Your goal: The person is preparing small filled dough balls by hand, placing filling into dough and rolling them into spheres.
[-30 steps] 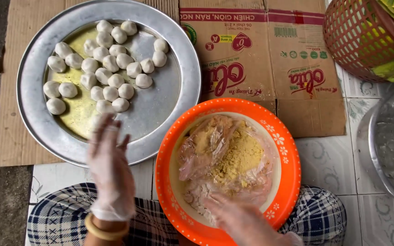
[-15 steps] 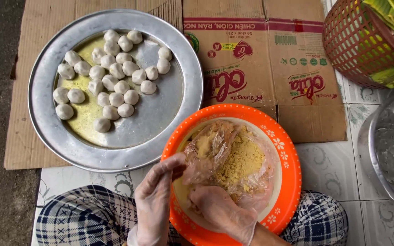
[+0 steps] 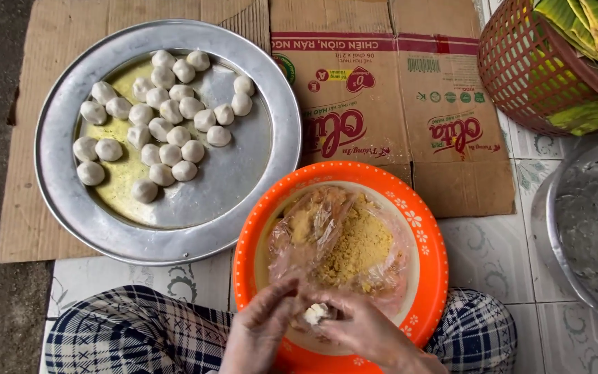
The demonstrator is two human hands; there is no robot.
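1. Dough (image 3: pixel 315 313) is sitting between my two hands, just over the near rim of the orange bowl (image 3: pixel 423 228).
2. My left hand (image 3: pixel 257 332) and right hand (image 3: pixel 361 325) are both cupping the small white lump, fingers curled around it.
3. I am thinking it is soft and light, and a bit sticky, so a hard squeeze could squash it.
4. I am judging the best hold is a gentle one, with fingertips on its sides.
5. Yellow crumbs (image 3: pixel 358 246) are lying in the bowl on a clear plastic bag (image 3: pixel 306 228).
6. White balls (image 3: pixel 160 128) are sitting on the oily metal tray (image 3: pixel 174 239), well apart from my hands.
7. Cardboard (image 3: pixel 451 173) is lying under the tray.
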